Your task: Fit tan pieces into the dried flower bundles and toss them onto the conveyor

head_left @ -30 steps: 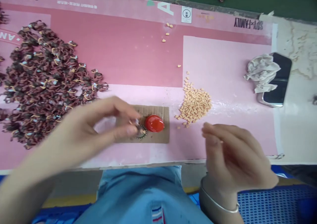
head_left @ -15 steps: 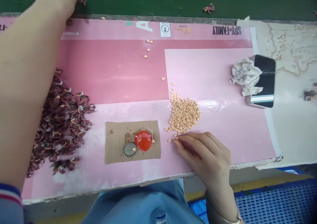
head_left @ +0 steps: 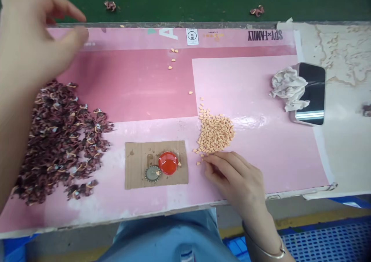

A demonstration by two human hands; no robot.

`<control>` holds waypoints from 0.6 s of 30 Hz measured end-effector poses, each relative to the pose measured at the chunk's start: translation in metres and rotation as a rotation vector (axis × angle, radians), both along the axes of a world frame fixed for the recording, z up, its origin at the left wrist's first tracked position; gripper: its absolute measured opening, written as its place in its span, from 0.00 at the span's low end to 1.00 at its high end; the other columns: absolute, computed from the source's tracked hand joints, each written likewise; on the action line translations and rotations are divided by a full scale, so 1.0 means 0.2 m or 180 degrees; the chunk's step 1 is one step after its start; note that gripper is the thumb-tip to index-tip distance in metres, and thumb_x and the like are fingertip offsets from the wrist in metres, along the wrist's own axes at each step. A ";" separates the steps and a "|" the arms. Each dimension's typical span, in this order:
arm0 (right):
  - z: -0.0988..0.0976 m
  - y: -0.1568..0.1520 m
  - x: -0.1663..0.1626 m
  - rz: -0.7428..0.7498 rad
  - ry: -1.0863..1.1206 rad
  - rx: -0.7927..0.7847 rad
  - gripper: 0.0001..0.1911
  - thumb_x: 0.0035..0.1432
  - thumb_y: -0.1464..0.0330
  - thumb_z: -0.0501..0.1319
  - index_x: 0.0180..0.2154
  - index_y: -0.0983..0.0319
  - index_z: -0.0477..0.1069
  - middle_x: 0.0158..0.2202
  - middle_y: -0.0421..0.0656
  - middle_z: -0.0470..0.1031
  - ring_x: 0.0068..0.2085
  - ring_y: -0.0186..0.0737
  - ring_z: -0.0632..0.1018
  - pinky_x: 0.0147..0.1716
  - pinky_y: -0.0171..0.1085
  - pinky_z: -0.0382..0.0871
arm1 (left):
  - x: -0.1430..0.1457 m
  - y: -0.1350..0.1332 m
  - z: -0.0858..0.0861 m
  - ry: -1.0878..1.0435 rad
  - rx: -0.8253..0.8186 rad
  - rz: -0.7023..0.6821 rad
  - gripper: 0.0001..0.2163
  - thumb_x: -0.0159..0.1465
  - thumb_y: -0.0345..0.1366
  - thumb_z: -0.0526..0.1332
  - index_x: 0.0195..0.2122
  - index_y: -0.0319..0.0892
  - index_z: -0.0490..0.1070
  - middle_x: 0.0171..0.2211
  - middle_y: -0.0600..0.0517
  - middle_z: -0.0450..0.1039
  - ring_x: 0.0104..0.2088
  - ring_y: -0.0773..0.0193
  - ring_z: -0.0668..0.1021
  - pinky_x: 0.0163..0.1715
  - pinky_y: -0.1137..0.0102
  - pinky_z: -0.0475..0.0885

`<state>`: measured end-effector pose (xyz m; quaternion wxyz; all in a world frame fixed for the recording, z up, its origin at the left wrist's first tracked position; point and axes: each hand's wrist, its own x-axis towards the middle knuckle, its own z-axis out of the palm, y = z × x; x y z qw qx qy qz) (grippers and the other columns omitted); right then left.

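Observation:
My left hand (head_left: 43,34) hovers at the upper left with thumb and fingers apart and nothing between them. Below it lies a heap of small dark maroon figures (head_left: 60,138) with beige and pale bits on them. My right hand (head_left: 236,177) rests at the lower edge of a pile of tiny beige pieces (head_left: 216,132), thumb and index finger pinched together. Whether a piece sits between those fingertips is hidden. Left of it, a cardboard piece (head_left: 136,153) carries a red shallow cap (head_left: 168,163) and a grey bottle cap (head_left: 152,173), with a beige piece at each.
A green surface (head_left: 179,3) runs along the far side, bearing one maroon figure (head_left: 110,5) at left and another (head_left: 257,11) at right. Crumpled tissue (head_left: 286,84) partly covers a phone (head_left: 313,94). Several loose beige pieces (head_left: 173,60) are scattered on the pink sheet (head_left: 139,84).
My left hand has drawn back from the green surface, leaving a maroon figure there. Both figures on that surface now sit farther right. My right hand has shifted slightly left, fingertips at the pile's edge.

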<state>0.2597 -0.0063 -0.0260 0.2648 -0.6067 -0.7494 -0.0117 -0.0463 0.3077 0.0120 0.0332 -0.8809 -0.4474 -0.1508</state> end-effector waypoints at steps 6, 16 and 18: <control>0.01 -0.01 0.02 0.0094 0.0293 0.0120 0.08 0.66 0.78 0.64 0.39 0.59 0.74 0.32 0.39 0.82 0.29 0.34 0.82 0.27 0.32 0.75 | -0.09 -0.69 0.14 0.0027 -0.0864 -0.0207 0.28 0.74 0.54 0.49 0.45 0.33 0.79 0.43 0.44 0.80 0.48 0.54 0.78 0.58 0.52 0.67; 0.12 0.05 -0.14 0.0454 0.0730 0.0209 0.10 0.63 0.80 0.65 0.37 0.58 0.72 0.29 0.39 0.80 0.27 0.33 0.81 0.20 0.30 0.72 | -0.10 -1.03 0.01 0.0526 -0.0467 -0.0129 0.13 0.77 0.37 0.55 0.48 0.37 0.78 0.48 0.38 0.78 0.49 0.47 0.75 0.57 0.53 0.69; 0.13 0.07 -0.17 0.0504 0.0722 0.0190 0.10 0.63 0.80 0.64 0.37 0.59 0.71 0.29 0.40 0.81 0.27 0.33 0.82 0.20 0.29 0.73 | -0.10 -1.04 0.00 0.0519 -0.0491 -0.0076 0.11 0.77 0.36 0.56 0.48 0.38 0.77 0.49 0.39 0.78 0.50 0.47 0.75 0.57 0.53 0.69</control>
